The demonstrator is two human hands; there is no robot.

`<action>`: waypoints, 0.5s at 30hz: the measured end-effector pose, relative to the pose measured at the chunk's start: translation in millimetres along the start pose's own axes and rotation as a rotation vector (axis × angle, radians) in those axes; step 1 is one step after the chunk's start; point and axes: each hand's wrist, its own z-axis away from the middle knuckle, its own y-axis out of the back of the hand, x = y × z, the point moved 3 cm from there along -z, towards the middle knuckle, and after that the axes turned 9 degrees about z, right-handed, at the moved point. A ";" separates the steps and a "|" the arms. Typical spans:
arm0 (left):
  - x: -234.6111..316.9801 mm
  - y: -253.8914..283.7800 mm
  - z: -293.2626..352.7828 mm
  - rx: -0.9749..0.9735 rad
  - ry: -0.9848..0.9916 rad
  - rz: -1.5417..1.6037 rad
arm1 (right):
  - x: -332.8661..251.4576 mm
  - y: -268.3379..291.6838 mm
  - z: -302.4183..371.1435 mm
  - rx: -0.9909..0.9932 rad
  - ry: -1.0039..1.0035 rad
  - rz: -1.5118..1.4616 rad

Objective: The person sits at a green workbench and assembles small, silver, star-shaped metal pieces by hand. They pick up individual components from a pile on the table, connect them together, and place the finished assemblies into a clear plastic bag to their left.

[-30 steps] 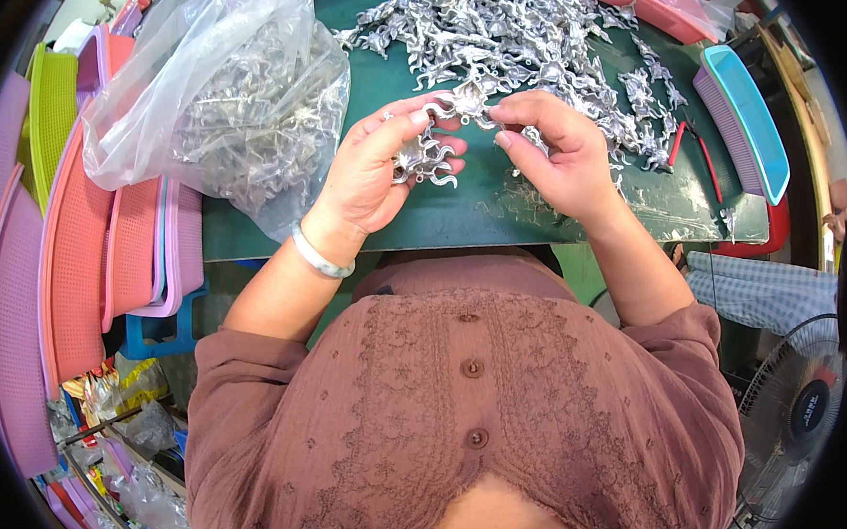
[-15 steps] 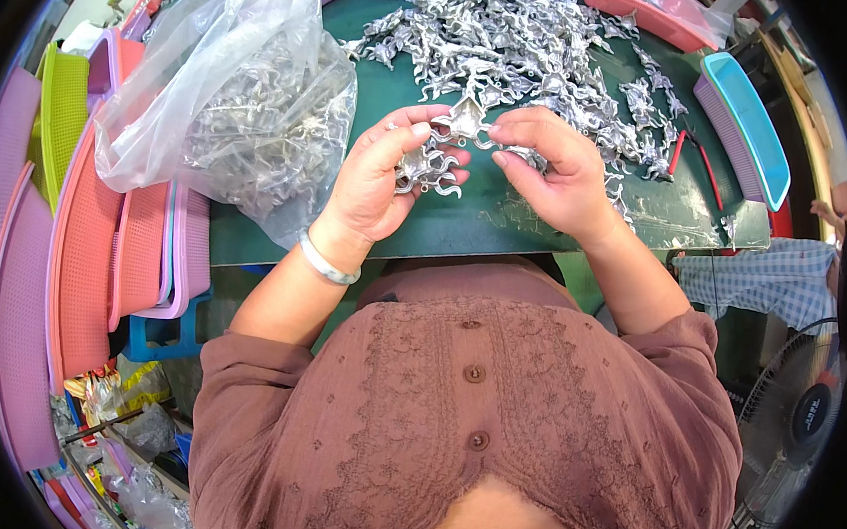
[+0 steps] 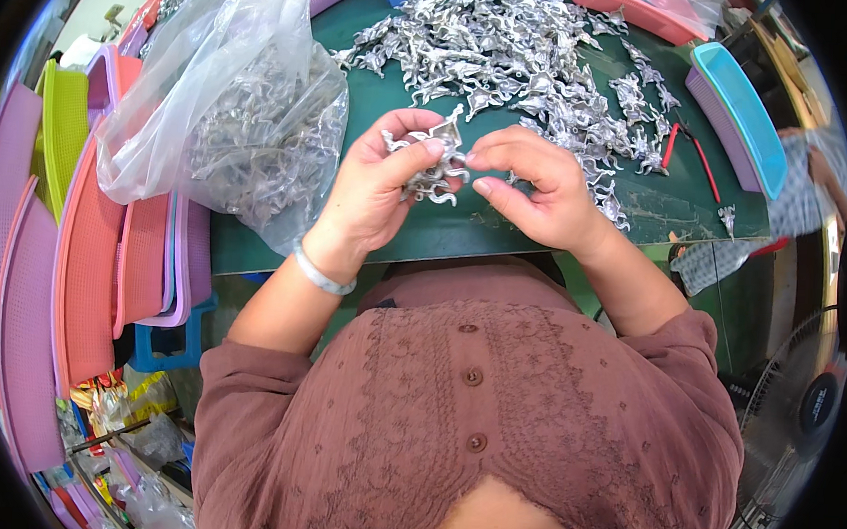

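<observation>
Several silver metal castings [image 3: 436,174] with curled arms are bunched in my left hand [image 3: 376,171], the thumb pressed over them. The topmost piece has an angular frame and tilts upward. My right hand [image 3: 542,189] is at their right side, its index fingertip at a curled arm and its thumb a little apart. A bit of silver metal shows between its finger and thumb, mostly hidden by the curled fingers. Beyond both hands, a large heap of similar castings [image 3: 492,53] covers the far part of the green table [image 3: 375,94].
A clear plastic bag [image 3: 268,132] of castings stands at the left. Red-handled pliers [image 3: 702,164] and a single casting [image 3: 727,219] lie right. A blue and purple basket [image 3: 738,118] borders the table. Stacked coloured baskets [image 3: 89,247] fill the left; a fan [image 3: 814,400] stands lower right.
The angular casting, earlier spread between both hands, has tipped left against the pieces in my left hand. My right hand has moved slightly down and left. Checked cloth at the right has shifted.
</observation>
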 end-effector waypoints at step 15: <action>242.7 -23.6 32.3 0.327 -1.053 -1.477 | 96.4 83.5 5.6 -0.010 -0.412 0.787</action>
